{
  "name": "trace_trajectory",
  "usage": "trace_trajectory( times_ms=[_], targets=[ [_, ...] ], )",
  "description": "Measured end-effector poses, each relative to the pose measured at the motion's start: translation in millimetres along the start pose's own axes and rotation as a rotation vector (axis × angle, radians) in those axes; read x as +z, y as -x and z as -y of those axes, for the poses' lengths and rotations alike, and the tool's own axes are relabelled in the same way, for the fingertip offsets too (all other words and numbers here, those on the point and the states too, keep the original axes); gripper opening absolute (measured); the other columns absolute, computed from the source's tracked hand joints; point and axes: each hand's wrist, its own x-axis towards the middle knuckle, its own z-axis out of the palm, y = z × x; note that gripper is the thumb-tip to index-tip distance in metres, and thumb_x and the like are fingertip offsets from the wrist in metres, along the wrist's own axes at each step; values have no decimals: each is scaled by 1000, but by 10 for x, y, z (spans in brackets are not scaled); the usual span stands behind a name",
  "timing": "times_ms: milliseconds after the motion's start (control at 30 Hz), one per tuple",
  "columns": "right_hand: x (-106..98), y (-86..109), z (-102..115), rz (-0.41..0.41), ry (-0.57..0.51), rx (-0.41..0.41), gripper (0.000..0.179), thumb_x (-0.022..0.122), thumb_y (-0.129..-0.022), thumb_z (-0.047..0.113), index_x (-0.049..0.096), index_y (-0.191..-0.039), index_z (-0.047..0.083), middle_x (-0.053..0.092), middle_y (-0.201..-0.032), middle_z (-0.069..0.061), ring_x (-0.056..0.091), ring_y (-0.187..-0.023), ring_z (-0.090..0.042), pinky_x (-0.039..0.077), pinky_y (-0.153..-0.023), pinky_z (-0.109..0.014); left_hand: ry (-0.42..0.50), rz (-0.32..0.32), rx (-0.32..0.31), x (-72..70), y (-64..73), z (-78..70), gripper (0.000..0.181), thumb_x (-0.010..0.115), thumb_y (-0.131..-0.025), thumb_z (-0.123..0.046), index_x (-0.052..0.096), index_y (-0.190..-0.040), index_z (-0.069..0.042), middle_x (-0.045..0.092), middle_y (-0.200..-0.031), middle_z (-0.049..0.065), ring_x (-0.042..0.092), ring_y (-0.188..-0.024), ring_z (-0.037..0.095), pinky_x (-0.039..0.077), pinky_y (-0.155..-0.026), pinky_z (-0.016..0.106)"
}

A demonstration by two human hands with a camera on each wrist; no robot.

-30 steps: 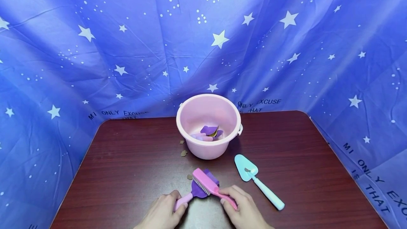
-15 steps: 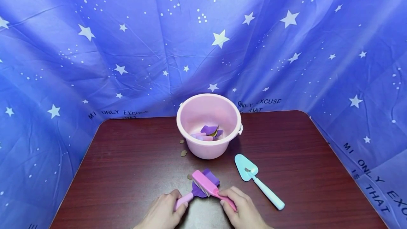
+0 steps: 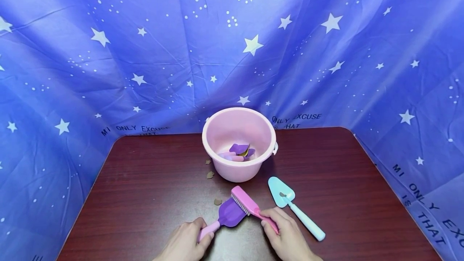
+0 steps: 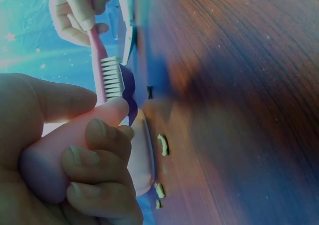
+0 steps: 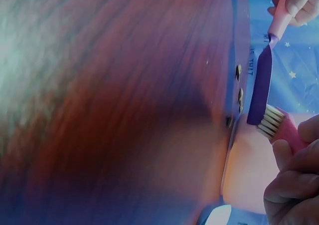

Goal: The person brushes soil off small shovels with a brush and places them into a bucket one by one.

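Note:
My left hand (image 3: 186, 237) grips the pink handle of a small purple toy shovel (image 3: 229, 214). Above the tabletop, its flat blade points away to the right. A pink brush (image 3: 245, 198) is held by its handle in my right hand (image 3: 284, 230). The brush's pale bristles (image 5: 270, 121) meet the blade near its far end in the right wrist view. From the left wrist, the fingers (image 4: 102, 162) show curled round the shovel handle. The brush head hides part of the blade's right edge in the head view.
A pink bucket (image 3: 237, 171) stands behind the hands, with purple and pink pieces (image 3: 239, 148) inside. A light blue trowel (image 3: 277, 188) lies at the right, a small brown bit on it. Brown leaf-like flakes (image 3: 218, 201) lie left of the bucket and near the shovel.
My right hand has moved the brush to the right, from across the middle of the blade to its right end, uncovering more purple. The left hand and shovel stay almost still.

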Motion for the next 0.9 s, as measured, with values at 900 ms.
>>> trace_trajectory(
  times_ms=[900],
  targets=[
    [-110,12,9,176,-229,563,20,64,-88,3,64,-94,22,62,-73,1,48,-43,-4,41,-42,-23,41,-54,-8,-92,-31,-82,11,68,-84,-26,59,-83,-20,40,-57,-19,38,-49,-3,32,-45,20]
  ],
)
